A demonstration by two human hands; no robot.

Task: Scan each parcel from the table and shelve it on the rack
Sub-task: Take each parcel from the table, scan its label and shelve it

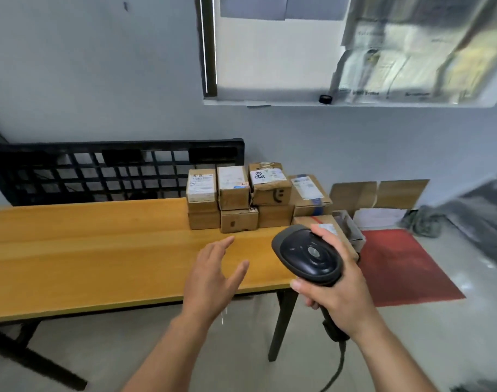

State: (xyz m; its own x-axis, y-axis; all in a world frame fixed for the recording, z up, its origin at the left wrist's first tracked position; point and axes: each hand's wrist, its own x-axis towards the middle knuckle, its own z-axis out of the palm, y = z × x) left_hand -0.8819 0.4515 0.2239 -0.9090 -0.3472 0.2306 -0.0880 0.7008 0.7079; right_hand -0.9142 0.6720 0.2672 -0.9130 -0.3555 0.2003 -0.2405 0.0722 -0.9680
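Note:
Several brown cardboard parcels with white labels are stacked in two layers at the right end of the wooden table. One more labelled parcel lies at the table's right corner, partly hidden behind my right hand. My right hand grips a black handheld barcode scanner, its head pointing toward the stack and its cable hanging down. My left hand hovers open above the table's front edge, fingers spread, a short way in front of the stack and touching nothing.
A black plastic grid pallet leans on the wall behind the table. On the floor to the right lie a red mat, flattened cardboard and a grey cloth. A window ledge is above.

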